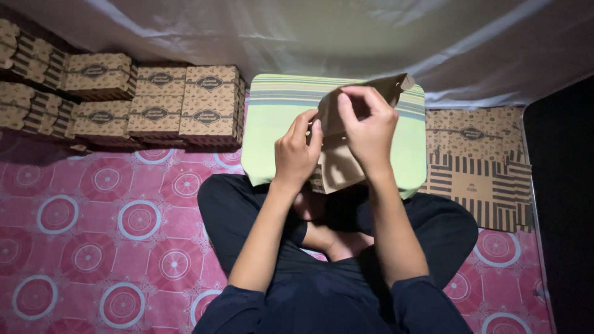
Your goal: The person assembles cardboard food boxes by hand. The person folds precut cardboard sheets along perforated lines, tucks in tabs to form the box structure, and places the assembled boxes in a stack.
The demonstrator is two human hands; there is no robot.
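Observation:
I sit cross-legged and hold a brown cardboard box blank (339, 166) up in front of me, over a green striped cushion (272, 124). My left hand (297, 151) grips the blank's left edge with fingers curled. My right hand (368, 127) clasps the upper part, bending a flap (396, 83) that sticks up to the right. The blank's printed outer side faces away; the plain brown inside faces me.
Folded patterned boxes (207, 105) stand stacked in rows at the upper left. A pile of flat printed blanks (479, 164) lies at the right. A pink mat with circles (111, 229) covers the floor, and a white sheet (309, 37) hangs behind.

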